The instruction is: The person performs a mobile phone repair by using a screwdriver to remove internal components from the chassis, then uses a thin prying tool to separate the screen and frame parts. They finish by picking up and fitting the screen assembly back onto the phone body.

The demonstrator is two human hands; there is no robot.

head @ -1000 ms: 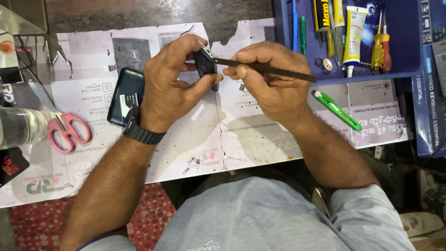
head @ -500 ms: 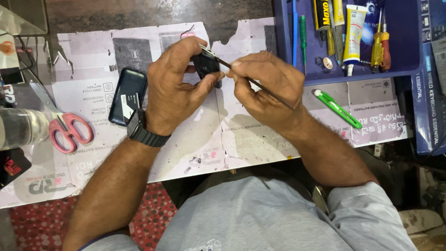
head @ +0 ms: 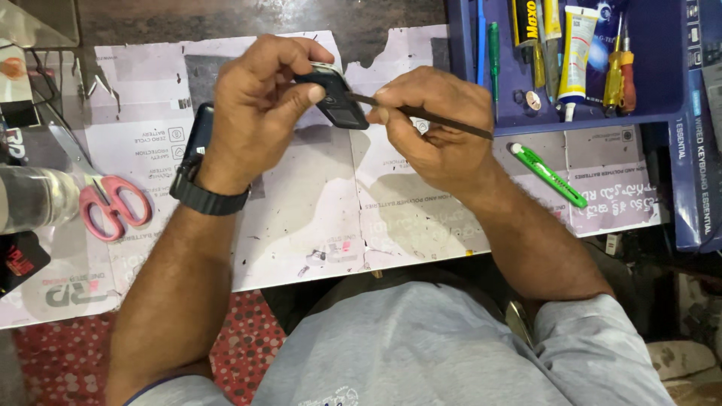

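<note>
My left hand (head: pixel 259 105) grips a small black rectangular device (head: pixel 337 101) above the paper-covered table, thumb pressed on its face. My right hand (head: pixel 436 128) pinches a thin dark rod-like tool (head: pixel 444 120) whose tip touches the right side of the device. A black watch (head: pixel 203 197) is on my left wrist. A dark phone (head: pixel 199 135) lies flat just under my left hand, partly hidden by it.
Pink-handled scissors (head: pixel 109 207) lie at the left beside a clear bottle (head: pixel 34 199). A green cutter (head: pixel 549 174) rests right of my right hand. A blue tray (head: pixel 669 68) at the top right holds screwdrivers, glue tubes and a green pen. Printed paper sheets (head: pixel 316 210) cover the table.
Both hands have shifted slightly with the device. The rod, earlier angled down to the right, now lies flatter, its tip against the device's side.
</note>
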